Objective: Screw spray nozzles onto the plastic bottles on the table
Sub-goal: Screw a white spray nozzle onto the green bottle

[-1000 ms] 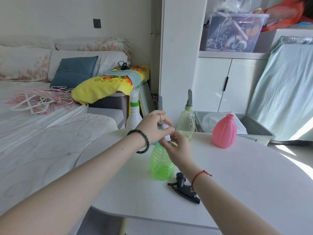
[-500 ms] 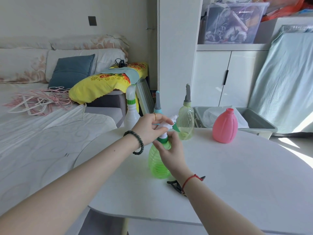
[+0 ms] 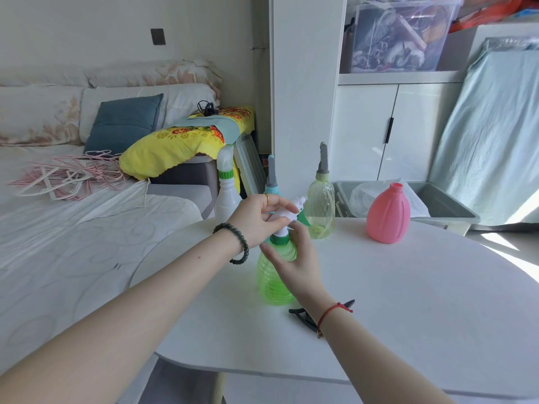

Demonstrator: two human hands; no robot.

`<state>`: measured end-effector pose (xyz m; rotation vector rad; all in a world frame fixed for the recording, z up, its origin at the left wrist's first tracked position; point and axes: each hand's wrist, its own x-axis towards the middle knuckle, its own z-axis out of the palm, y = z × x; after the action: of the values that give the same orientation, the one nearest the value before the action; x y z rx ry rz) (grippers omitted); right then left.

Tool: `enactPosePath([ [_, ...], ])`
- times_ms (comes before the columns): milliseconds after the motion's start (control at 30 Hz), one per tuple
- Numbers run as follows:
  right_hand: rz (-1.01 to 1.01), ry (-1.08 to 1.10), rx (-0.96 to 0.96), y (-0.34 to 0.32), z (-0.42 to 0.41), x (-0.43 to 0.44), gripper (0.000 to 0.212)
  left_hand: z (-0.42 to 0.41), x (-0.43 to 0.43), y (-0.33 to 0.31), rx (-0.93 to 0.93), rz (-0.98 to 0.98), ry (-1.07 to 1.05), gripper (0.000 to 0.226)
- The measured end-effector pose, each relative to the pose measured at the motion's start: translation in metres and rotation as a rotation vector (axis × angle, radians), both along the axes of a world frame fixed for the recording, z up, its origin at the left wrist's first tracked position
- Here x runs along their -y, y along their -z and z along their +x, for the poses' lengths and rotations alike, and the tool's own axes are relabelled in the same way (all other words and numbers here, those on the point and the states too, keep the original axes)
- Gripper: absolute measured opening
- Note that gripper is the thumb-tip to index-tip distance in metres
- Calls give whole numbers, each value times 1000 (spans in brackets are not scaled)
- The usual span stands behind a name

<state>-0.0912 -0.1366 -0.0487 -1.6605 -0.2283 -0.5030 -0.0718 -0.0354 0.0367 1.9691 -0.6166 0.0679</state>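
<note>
A bright green ribbed bottle stands on the white round table. A white spray nozzle with a green trigger sits on its neck. My left hand grips the nozzle head from the left. My right hand wraps the green collar and bottle shoulder. A pink bottle with an open neck stands at the back right. A black nozzle lies on the table, partly hidden by my right wrist.
Three bottles with nozzles on stand at the table's far edge: a white one, a teal-capped one behind my left hand, a pale yellow-green one. A grey tub sits behind the table, a bed to the left.
The nozzle has come out from under my fingers and now shows upright on the green bottle's neck. My right hand has shifted down onto the collar. The view has tilted down slightly.
</note>
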Motion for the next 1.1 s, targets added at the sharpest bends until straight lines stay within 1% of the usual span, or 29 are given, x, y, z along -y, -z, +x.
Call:
enactPosePath([
  [67,-7,-54,1,-1,0,3,29,0,1,0,1,-2,0,27],
  [133,31,-34,0,-2,1,4,21,1,1,1,-2,-8,0,26],
  [200,68,8,-20,-2,1,1,26,1,0,1,-3,-10,-11,25],
  [267,41,2,-26,-1,0,1,34,1,-1,2,-1,-9,-19,25],
  [300,28,-24,-25,-1,0,2,34,1,0,1,-3,-12,-19,25],
  [367,8,-73,-31,-2,2,4,27,2,0,1,-5,-15,-18,26],
  [433,34,-46,-38,-2,3,3,17,1,0,2,-4,-16,-22,26],
  [533,68,14,-42,-2,2,0,25,1,-1,3,2,-24,-29,25],
  [633,16,-84,-38,0,0,3,30,1,0,4,6,-27,-33,24],
  [700,3,-85,-43,-1,1,5,26,1,0,4,13,-27,-36,25],
  [767,51,-22,-40,-2,2,3,20,1,0,4,20,-32,-41,25],
  [833,66,10,-47,-3,1,1,26,1,0,5,23,-34,-49,24],
  [1000,-41,-38,-12,-5,0,4,26,1,0,5,25,-38,-47,26],
  [1100,-22,-10,-28,-7,2,3,20,1,0,5,35,-35,-67,27],
])
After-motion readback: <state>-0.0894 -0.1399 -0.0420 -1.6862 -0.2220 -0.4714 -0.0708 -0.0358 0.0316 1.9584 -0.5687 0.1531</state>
